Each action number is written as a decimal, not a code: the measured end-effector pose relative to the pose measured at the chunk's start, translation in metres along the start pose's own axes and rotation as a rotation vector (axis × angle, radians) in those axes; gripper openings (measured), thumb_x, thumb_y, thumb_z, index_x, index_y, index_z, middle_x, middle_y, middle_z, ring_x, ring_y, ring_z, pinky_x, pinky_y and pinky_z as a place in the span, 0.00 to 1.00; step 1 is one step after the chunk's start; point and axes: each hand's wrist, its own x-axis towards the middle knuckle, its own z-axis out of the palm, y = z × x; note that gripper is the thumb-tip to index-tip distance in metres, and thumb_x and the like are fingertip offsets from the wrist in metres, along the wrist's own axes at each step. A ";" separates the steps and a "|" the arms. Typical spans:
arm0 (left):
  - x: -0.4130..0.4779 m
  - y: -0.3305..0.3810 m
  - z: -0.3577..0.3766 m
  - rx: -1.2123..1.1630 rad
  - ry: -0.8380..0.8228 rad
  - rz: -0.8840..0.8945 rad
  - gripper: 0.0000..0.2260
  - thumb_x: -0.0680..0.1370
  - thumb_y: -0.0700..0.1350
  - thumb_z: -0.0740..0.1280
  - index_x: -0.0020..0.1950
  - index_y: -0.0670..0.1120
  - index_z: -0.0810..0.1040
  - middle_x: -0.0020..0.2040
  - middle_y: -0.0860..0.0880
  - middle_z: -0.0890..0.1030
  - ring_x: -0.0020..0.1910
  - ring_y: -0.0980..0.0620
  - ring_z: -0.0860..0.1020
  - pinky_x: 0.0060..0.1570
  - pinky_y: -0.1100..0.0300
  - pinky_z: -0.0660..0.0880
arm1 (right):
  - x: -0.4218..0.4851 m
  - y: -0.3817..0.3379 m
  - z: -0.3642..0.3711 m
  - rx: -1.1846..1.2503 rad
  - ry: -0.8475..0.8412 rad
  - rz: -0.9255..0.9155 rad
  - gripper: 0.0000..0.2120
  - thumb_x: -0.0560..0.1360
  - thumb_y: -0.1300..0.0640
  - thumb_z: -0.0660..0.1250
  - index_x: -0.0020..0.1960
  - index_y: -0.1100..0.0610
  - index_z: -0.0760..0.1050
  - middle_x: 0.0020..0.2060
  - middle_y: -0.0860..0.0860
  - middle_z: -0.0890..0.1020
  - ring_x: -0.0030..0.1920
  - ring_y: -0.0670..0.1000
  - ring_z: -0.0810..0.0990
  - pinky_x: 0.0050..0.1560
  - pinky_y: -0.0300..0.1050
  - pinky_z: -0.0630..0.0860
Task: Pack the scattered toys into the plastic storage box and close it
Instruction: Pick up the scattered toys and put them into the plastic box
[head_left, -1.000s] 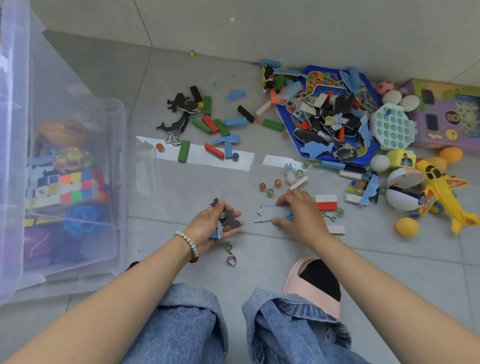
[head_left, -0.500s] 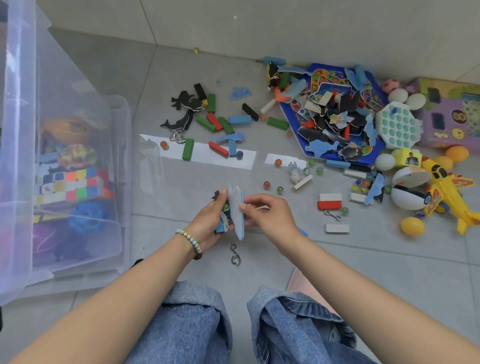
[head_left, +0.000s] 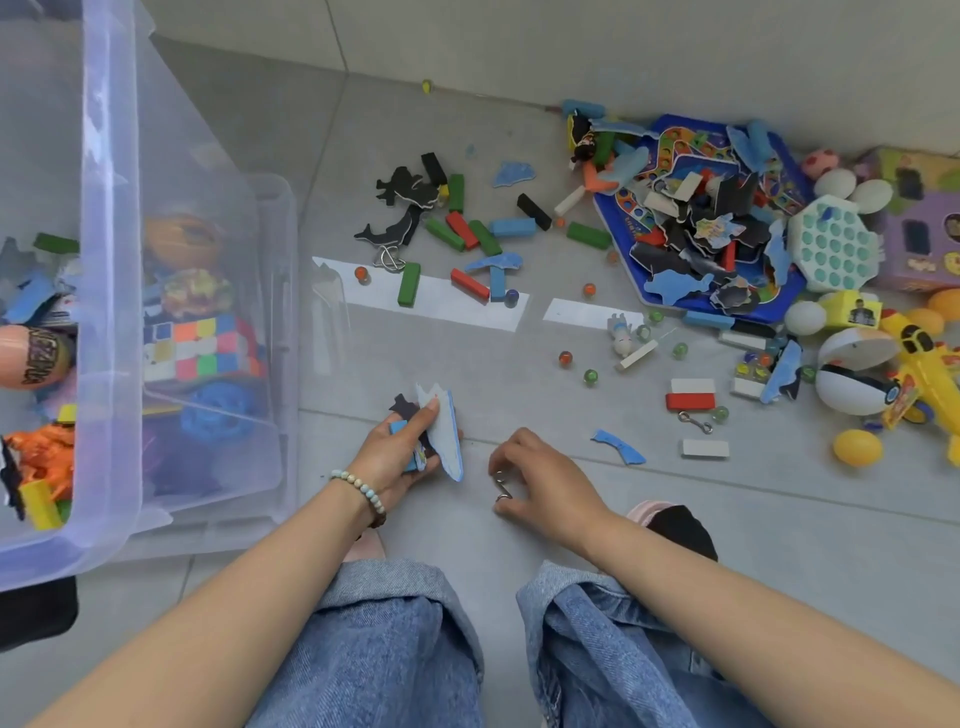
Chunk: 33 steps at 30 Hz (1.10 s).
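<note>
Left hand (head_left: 392, 452): grips foam puzzle pieces (head_left: 447, 431).
Right hand (head_left: 545, 478): pinches metal hook (head_left: 501, 487) on floor (head_left: 779, 519).
Storage box (head_left: 111, 260): floor's left edge.

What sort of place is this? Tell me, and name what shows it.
Likely a room at home, mid tidy-up: grey tiled floor meeting a plain wall, a clear plastic storage box part-filled with toys, and scattered toys such as a yellow plastic toy plane.
</note>
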 end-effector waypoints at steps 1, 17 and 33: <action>0.001 0.000 -0.001 0.002 -0.006 -0.004 0.05 0.77 0.46 0.65 0.51 0.46 0.75 0.37 0.49 0.84 0.39 0.53 0.83 0.39 0.60 0.79 | 0.000 0.000 0.001 0.015 0.003 0.014 0.15 0.67 0.58 0.72 0.52 0.53 0.75 0.48 0.45 0.71 0.45 0.45 0.72 0.44 0.39 0.70; -0.008 0.008 0.040 0.082 -0.263 -0.045 0.09 0.79 0.46 0.62 0.55 0.43 0.76 0.41 0.47 0.84 0.38 0.52 0.84 0.31 0.62 0.78 | 0.018 -0.030 -0.064 0.720 0.245 0.058 0.03 0.73 0.66 0.69 0.44 0.60 0.78 0.36 0.49 0.80 0.38 0.47 0.79 0.44 0.41 0.80; 0.003 0.000 0.062 0.167 -0.245 -0.087 0.14 0.77 0.46 0.65 0.61 0.41 0.73 0.47 0.44 0.83 0.39 0.52 0.84 0.32 0.63 0.77 | -0.028 0.080 -0.057 0.237 0.352 0.331 0.11 0.66 0.61 0.76 0.44 0.52 0.76 0.41 0.47 0.75 0.36 0.45 0.73 0.38 0.29 0.68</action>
